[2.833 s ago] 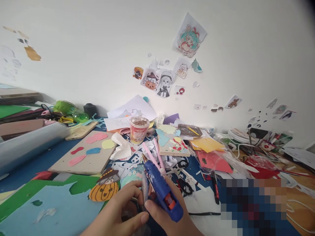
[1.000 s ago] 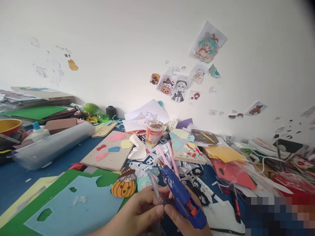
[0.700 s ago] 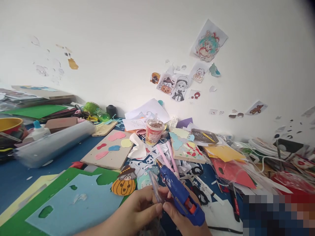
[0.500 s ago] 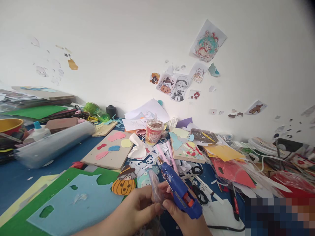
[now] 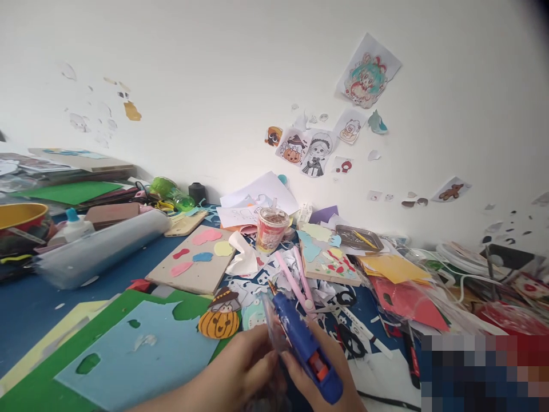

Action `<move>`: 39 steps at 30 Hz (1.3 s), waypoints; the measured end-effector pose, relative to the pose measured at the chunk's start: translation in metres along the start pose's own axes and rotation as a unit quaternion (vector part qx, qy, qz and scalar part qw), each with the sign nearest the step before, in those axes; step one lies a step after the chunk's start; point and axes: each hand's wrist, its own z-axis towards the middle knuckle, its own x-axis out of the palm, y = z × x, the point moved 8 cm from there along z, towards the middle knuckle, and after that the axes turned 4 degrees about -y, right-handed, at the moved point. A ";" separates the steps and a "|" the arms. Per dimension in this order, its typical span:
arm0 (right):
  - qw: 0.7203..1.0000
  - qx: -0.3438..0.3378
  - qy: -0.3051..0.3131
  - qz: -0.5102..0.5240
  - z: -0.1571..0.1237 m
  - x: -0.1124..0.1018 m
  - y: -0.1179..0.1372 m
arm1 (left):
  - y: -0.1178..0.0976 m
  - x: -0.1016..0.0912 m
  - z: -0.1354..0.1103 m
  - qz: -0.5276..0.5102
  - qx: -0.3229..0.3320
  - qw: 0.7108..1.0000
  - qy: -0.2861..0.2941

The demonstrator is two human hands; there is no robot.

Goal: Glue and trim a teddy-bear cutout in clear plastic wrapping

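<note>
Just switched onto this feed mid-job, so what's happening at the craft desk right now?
A person holds a blue glue gun in the right hand, nozzle pointing away over the cluttered table. The left hand pinches a small clear piece against the gun's side. Just beyond the hands lies a pumpkin cutout on a green and blue foam sheet.

open blue tabletop [image 5: 26, 312] at far left, paper scraps [image 5: 257, 277], scissors [image 5: 295, 283] and cup [image 5: 270, 228] crowding ahead
</note>
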 end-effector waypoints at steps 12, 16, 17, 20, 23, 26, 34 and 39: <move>0.998 0.057 0.010 0.028 -0.003 0.008 -0.021 | 0.017 -0.002 0.001 0.000 -0.060 0.998 -0.017; 0.996 0.078 -0.013 0.033 -0.006 0.005 -0.024 | 0.014 0.002 0.001 -0.022 -0.052 0.998 -0.001; 0.996 0.082 -0.025 0.029 -0.007 0.003 -0.025 | 0.014 0.003 0.001 -0.022 -0.046 0.999 0.003; 0.997 0.072 -0.022 0.004 -0.009 0.002 -0.025 | 0.015 0.003 0.000 -0.019 -0.033 0.999 0.007; 0.998 0.051 -0.023 -0.018 -0.009 0.000 -0.024 | 0.014 0.004 -0.002 -0.019 -0.035 0.999 0.010; 0.997 0.067 -0.024 -0.010 -0.010 0.000 -0.026 | 0.013 0.004 -0.003 -0.011 -0.042 0.999 0.011; 0.996 0.081 -0.020 0.036 -0.006 0.006 -0.026 | 0.011 0.003 -0.003 -0.016 -0.062 0.998 -0.022; 0.998 0.048 -0.029 -0.026 -0.009 -0.004 -0.018 | 0.011 -0.001 0.000 -0.081 -0.029 0.996 -0.022</move>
